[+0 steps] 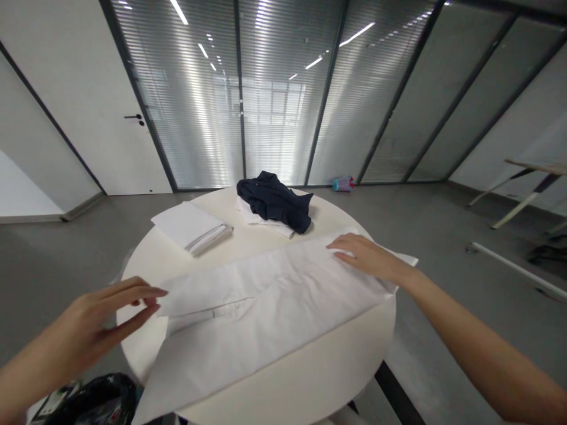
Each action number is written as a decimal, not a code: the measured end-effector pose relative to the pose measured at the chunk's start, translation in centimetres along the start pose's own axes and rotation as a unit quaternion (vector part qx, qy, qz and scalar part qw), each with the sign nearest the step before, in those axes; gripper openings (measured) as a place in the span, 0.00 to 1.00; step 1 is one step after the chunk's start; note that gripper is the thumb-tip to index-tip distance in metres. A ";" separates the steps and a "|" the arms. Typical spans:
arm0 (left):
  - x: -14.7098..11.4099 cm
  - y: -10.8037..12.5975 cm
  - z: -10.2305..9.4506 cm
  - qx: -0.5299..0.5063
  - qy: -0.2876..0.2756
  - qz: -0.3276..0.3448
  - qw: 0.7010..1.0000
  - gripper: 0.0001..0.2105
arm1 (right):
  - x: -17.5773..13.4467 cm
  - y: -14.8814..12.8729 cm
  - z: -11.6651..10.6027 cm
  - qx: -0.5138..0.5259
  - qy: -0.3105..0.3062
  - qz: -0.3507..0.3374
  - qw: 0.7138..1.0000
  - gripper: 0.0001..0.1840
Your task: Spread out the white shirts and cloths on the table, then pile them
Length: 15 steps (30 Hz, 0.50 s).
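Observation:
A long white cloth lies across the round table, with a folded-over flap along its left part. One lower corner of it hangs past the table's front left edge. At the flap's left end, my left hand has its thumb and fingertips closed on the cloth's edge. My right hand rests on the upper right part of the same cloth, palm down, with the fingers stretched out and slightly apart.
The round white table bears a folded white cloth stack at back left. A crumpled dark navy garment lies on another white cloth at the back. A black-lined bin stands at lower left; a blue-pink object lies on the floor.

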State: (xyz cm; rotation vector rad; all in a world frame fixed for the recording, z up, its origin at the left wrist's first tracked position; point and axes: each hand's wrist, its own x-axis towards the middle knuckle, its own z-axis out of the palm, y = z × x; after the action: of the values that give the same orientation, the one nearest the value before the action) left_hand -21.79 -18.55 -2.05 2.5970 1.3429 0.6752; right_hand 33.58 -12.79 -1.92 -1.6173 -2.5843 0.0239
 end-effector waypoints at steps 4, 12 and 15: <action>5.3 2.4 3.6 0.021 -0.131 0.052 0.990 0.16 | 1.5 -4.2 2.2 0.068 -0.080 -0.109 0.988 0.23; 9.5 2.3 7.5 0.017 -0.217 0.119 0.969 0.18 | -0.5 -5.4 -0.9 0.159 -0.126 -0.088 0.975 0.14; 10.1 2.4 7.1 -0.036 -0.218 0.117 0.968 0.12 | -3.0 -6.2 -4.4 0.235 -0.207 -0.061 0.948 0.13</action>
State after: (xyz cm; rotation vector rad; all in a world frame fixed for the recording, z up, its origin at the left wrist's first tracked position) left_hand -11.78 -11.26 -4.34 2.6549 0.8734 0.1522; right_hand 29.73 -18.32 2.68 -1.3829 -2.6575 0.9868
